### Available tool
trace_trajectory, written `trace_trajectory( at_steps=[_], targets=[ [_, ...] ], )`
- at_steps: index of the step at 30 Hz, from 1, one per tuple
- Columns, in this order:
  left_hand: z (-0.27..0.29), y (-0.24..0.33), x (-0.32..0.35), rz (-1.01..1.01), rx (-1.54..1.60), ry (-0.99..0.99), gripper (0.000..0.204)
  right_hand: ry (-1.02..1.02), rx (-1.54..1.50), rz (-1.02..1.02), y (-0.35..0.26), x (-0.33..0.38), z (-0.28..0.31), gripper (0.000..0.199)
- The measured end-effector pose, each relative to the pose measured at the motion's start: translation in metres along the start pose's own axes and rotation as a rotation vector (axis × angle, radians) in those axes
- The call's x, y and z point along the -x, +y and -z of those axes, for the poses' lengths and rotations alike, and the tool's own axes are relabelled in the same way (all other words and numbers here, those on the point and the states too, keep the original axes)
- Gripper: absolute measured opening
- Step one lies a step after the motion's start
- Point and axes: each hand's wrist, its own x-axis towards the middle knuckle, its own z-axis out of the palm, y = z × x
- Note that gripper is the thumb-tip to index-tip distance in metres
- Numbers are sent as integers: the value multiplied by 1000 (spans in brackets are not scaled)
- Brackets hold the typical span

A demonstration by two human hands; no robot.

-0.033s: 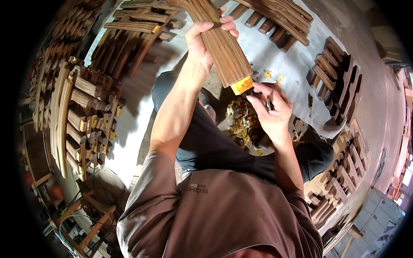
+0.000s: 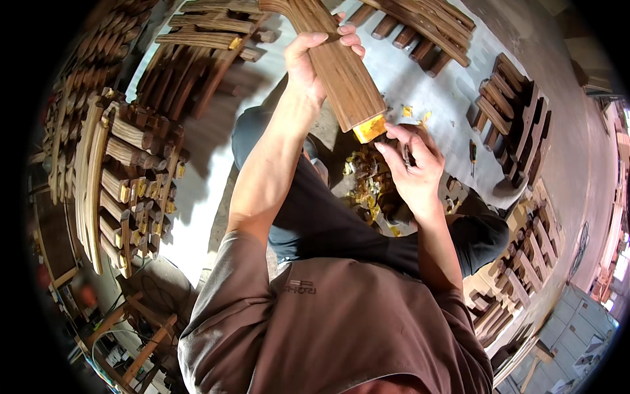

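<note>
My left hand (image 2: 304,65) is closed around a brown wooden piece (image 2: 344,79), thick and straight-sided, curving at its far end. Its near end points down toward my right hand and carries a block covered in yellow tape (image 2: 370,129). Beside that block, my right hand (image 2: 419,161) has thumb and forefinger close to the tape, and whether they touch it I cannot tell. A slim dark tool (image 2: 407,156) sits within its curled fingers, mostly hidden, so its kind is unclear. Below lies a heap of yellow and dark tape scraps (image 2: 367,190), between my legs.
Stacked wooden pieces (image 2: 125,177), some with yellow-taped ends, stand on the left. More wooden racks lie at the far left (image 2: 197,59), far right (image 2: 426,26) and right (image 2: 515,118). A screwdriver (image 2: 473,157) rests on the white sheet (image 2: 449,128).
</note>
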Motion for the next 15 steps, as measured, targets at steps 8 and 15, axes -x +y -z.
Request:
trace_trajectory(
  at_steps=[8, 15],
  targets=[
    [31, -14, -10, 129, -32, 284, 45, -39, 328, 324, 14, -13, 9, 38],
    [36, -14, -7, 219, -199, 496, 32, 22, 107, 110, 10, -16, -1, 20]
  ],
)
